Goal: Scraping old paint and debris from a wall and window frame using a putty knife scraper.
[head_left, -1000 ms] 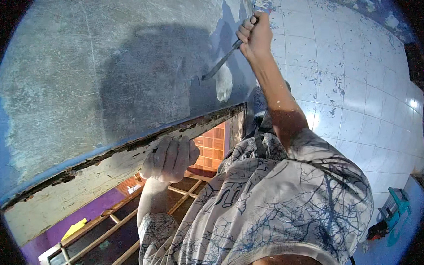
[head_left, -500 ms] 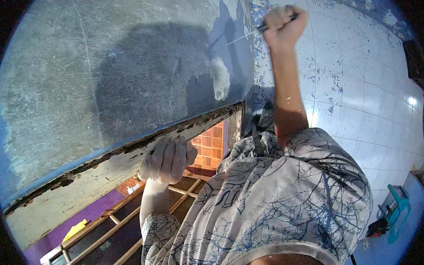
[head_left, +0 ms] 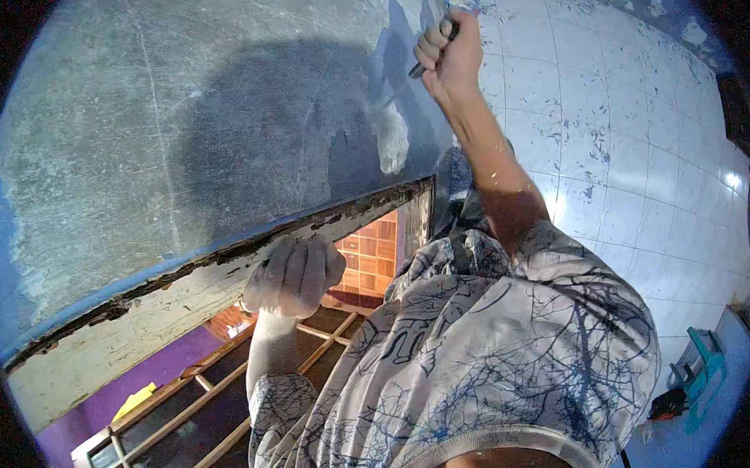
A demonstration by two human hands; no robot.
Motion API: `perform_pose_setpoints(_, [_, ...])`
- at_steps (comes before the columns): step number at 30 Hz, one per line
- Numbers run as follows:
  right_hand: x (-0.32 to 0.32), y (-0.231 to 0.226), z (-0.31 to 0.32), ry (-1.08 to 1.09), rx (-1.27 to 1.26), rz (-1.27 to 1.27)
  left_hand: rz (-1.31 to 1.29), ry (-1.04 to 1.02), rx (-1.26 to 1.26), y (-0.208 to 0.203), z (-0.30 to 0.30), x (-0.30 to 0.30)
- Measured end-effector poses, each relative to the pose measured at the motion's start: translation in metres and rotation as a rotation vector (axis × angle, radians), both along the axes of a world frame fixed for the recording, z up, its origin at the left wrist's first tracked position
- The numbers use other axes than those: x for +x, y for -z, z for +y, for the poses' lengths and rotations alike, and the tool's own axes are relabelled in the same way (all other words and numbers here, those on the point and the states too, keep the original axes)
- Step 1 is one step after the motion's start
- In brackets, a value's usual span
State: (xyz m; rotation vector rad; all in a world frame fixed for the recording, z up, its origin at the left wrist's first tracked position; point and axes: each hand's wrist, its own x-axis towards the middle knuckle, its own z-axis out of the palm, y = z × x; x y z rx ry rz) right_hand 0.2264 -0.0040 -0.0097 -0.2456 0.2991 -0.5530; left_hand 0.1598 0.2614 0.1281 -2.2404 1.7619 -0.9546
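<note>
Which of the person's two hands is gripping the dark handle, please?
The right hand, higher in the picture, is closed around the dark handle; the left hand is lower, against the pale door frame.

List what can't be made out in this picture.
Head view:
Black-handled tool: blade too blurred against the wall to trace.
Left hand: palm hidden by its curled fingers.
Paned wooden frame: cut off by the lower edge.
Dark item beside the teal stool: too small to identify.
</note>
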Motion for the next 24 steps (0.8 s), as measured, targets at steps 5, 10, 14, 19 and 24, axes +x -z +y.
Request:
perform_pose_setpoints(5, [-0.010, 0.018, -0.061, 0.260, 0.086, -0.033, -0.067, -0.070, -0.012, -0.001, -0.006, -0.004])
perform_pose_setpoints(10, [0.007, 0.020, -0.004, 0.094, 0.098, 0.109, 0.031, -0.085, 0.004, 0.007, 0.010, -0.005])
perform_pose_setpoints(14, [0.004, 0.025, -0.046, 0.088, 0.080, -0.045, -0.012, -0.097, -0.049, 0.007, 0.006, -0.008])
perform_pose_setpoints(19, [0.016, 0.045, 0.006, 0.151, 0.191, 0.193, -0.098, -0.111, -0.050, 0.005, 0.002, -0.006])
perform_pose_setpoints(24, [-0.009, 0.065, -0.062, 0.149, 0.227, -0.024, -0.123, -0.122, 0.001, 0.003, -0.003, -0.006])
